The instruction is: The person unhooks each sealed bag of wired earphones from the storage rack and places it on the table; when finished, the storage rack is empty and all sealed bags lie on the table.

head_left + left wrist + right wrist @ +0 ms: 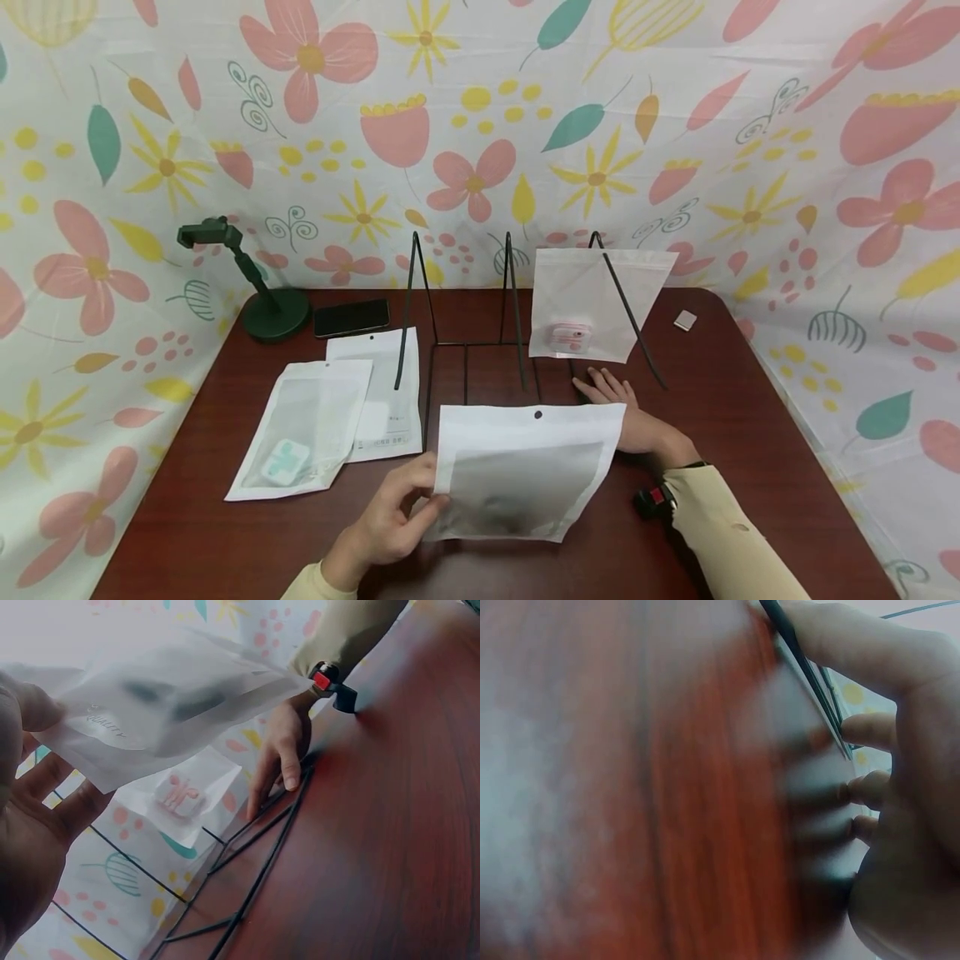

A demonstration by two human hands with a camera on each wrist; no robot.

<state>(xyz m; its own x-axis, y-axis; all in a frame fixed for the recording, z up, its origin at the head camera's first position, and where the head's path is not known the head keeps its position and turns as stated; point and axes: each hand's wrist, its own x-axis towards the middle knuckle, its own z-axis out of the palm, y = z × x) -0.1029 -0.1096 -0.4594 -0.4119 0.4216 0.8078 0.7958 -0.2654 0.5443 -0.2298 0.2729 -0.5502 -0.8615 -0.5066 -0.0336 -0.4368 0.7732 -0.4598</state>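
Observation:
In the head view my left hand (397, 508) pinches the left edge of a white zip pouch (525, 475) with a grey translucent window, raised over the front of the table. A dark blurred item shows inside this pouch in the left wrist view. My right hand (637, 421) rests low at the right of a black wire rack (480, 343), fingers spread, fingertips at its base bars. In the right wrist view the thumb of the right hand (922, 750) lies along a black bar. A second pouch (592, 292), with a pink-and-white item inside, stands upright in the rack's right part.
Two white pouches overlap at the left; the front one (330, 400) holds a teal-and-white item. Behind them are a black phone (352, 318) and a dark green phone stand (275, 315). A small whitish square (685, 320) lies at the back right. Patterned cloth (472, 125) surrounds the table.

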